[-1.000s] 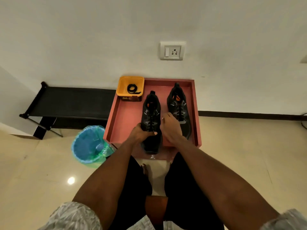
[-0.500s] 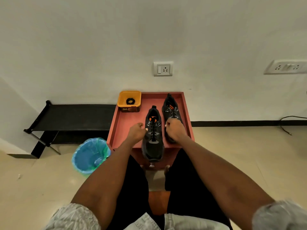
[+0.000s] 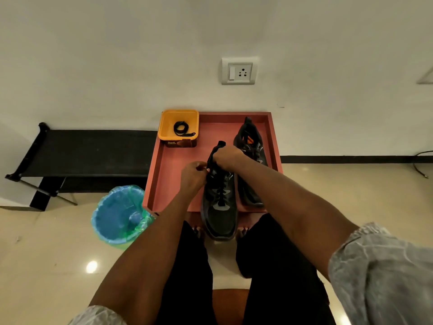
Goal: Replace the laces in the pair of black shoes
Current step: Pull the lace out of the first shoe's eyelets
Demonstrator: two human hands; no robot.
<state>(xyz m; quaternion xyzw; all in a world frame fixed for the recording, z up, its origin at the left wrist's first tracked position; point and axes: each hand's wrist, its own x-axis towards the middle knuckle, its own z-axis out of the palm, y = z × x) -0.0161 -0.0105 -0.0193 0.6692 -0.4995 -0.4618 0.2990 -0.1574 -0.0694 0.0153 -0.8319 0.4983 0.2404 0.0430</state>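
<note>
While the near black shoe (image 3: pixel 220 207) lies toe toward the person, overhanging the front edge of the pink tray (image 3: pixel 173 165), the right hand (image 3: pixel 226 157) grips its heel end and the left hand (image 3: pixel 193 173) pinches at the lace area beside it. The second black shoe (image 3: pixel 251 146) sits farther back on the tray. A coiled black lace (image 3: pixel 181 128) lies inside the yellow tub (image 3: pixel 165 127) at the tray's far left corner.

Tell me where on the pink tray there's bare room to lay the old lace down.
The widest bare patch of the pink tray is its left side, between the yellow tub and the near rim, left of the left hand. The right half is crowded by both shoes.
</note>
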